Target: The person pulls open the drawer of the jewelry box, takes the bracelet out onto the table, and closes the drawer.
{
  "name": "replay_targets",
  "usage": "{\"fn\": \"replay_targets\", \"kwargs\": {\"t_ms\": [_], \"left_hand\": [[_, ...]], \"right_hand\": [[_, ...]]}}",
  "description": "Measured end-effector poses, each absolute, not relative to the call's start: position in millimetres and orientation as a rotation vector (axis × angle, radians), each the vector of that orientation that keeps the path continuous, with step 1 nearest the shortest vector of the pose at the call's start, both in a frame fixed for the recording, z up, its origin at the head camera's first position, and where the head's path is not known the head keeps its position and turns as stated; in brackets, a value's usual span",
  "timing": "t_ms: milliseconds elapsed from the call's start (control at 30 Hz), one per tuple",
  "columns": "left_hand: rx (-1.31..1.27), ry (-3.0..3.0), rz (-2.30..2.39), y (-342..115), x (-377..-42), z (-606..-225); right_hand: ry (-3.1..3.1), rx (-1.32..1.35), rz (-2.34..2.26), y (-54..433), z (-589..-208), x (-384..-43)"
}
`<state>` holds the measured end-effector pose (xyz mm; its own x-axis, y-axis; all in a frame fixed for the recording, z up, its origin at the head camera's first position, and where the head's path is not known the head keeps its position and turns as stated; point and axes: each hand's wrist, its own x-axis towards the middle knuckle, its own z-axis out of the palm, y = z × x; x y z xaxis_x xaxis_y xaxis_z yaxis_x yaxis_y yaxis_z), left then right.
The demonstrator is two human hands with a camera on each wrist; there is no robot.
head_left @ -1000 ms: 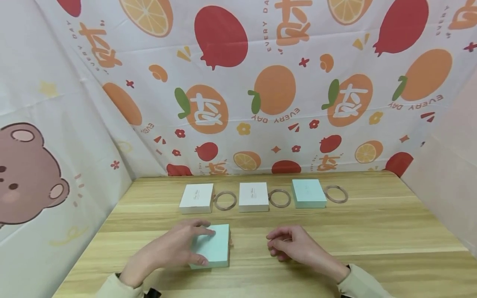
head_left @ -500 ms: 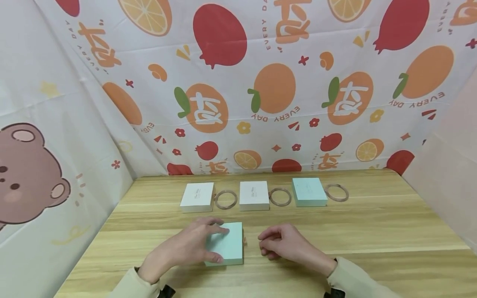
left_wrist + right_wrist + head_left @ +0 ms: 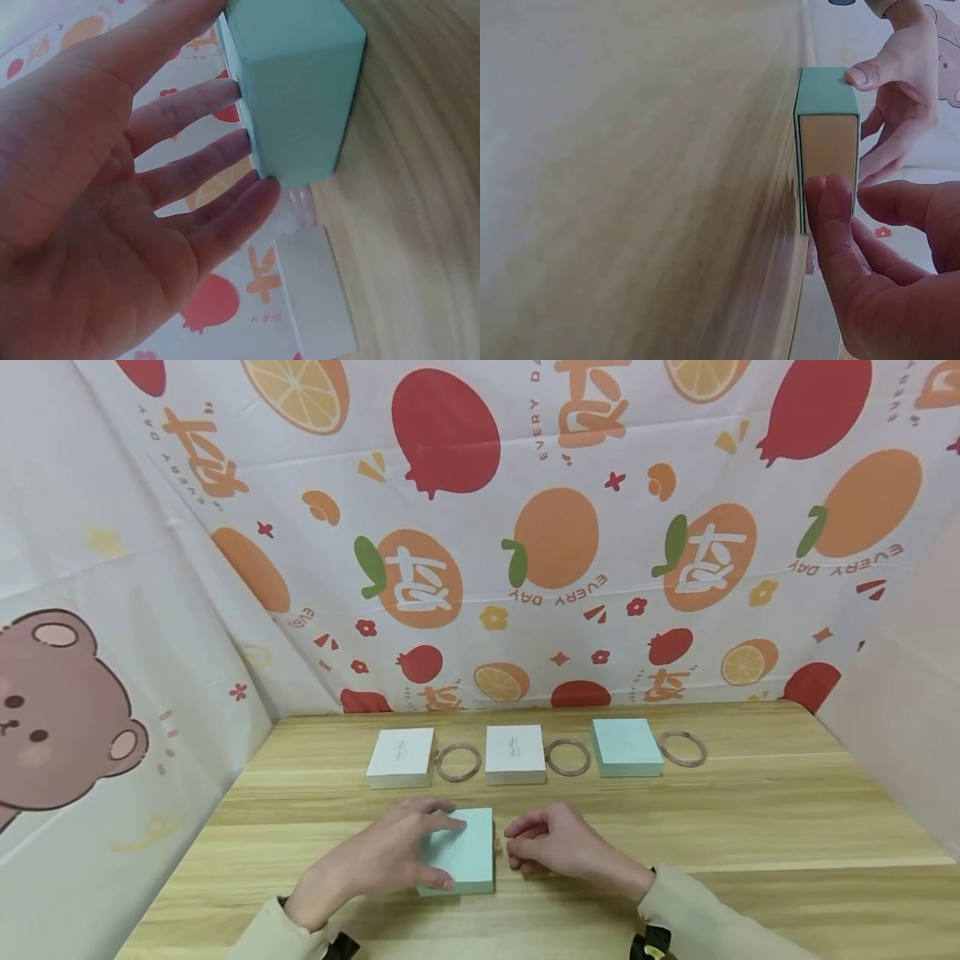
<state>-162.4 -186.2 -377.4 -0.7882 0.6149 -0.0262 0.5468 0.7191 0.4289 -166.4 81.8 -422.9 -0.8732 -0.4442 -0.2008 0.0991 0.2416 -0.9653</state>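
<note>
A mint-green box (image 3: pixel 467 853) lies on the table in front of the person, with a small tab (image 3: pixel 497 844) on its right side. My left hand (image 3: pixel 390 862) spreads over its left part, fingertips along the top and thumb at the near edge. In the left wrist view, the long fingers touch the face of the green box (image 3: pixel 300 97). My right hand (image 3: pixel 558 842) is just right of the tab, fingers loosely bent. From the right wrist, that hand (image 3: pixel 892 277) overlaps the box's tan end (image 3: pixel 829 146) and hides the tab.
Two white boxes (image 3: pixel 401 758) and another mint box (image 3: pixel 627 747) stand in a row at the back. Beside each lies a thin round bangle (image 3: pixel 458 762). A fruit-print cloth (image 3: pixel 480 552) hangs behind the wooden table (image 3: pixel 720 827).
My left hand has slid the mint box to the right. My right hand has moved left, and its fingertips are now close to the tab.
</note>
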Motion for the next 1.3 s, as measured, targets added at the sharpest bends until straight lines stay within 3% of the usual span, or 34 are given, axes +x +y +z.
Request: {"fn": "replay_targets", "kwargs": {"t_ms": [800,1300], "left_hand": [[0.933,2.729,0.621,-177,-169,-379],[0.934,2.747,0.601,-199,-169,-378]], "right_hand": [[2.128,-0.274,-1.694,73,-425,-178],[2.106,-0.292,-1.698,52,-429,-183]]}}
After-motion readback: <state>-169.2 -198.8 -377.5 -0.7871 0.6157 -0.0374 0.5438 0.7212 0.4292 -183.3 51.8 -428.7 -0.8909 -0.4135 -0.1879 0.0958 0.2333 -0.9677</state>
